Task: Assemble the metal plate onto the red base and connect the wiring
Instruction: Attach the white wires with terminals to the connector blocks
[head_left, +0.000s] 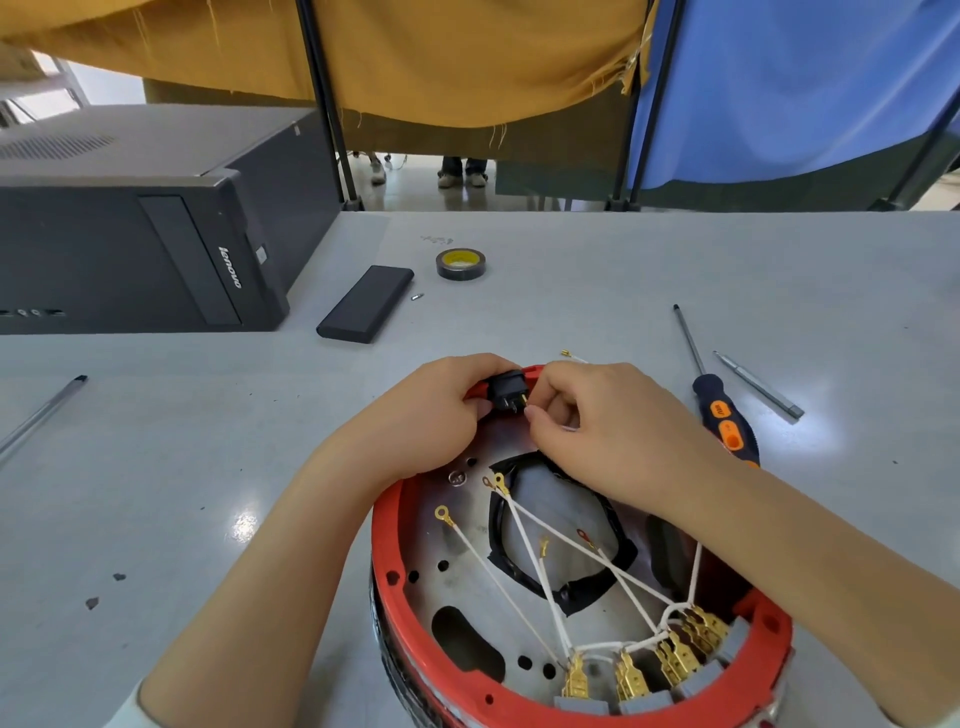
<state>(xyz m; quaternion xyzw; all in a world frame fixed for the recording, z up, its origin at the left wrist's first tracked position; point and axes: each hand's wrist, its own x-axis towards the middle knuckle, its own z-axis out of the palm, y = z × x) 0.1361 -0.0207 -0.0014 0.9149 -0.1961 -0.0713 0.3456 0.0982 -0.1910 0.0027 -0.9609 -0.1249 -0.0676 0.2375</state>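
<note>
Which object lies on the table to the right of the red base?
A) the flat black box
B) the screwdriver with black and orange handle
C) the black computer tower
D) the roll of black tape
B: the screwdriver lies right of the red base; the other three sit farther back, to the left.

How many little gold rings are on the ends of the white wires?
4 show on the metal plate: one ring terminal at left, a pair touching near the top, and a reddish one toward the right. More may hide under the hands.
</note>
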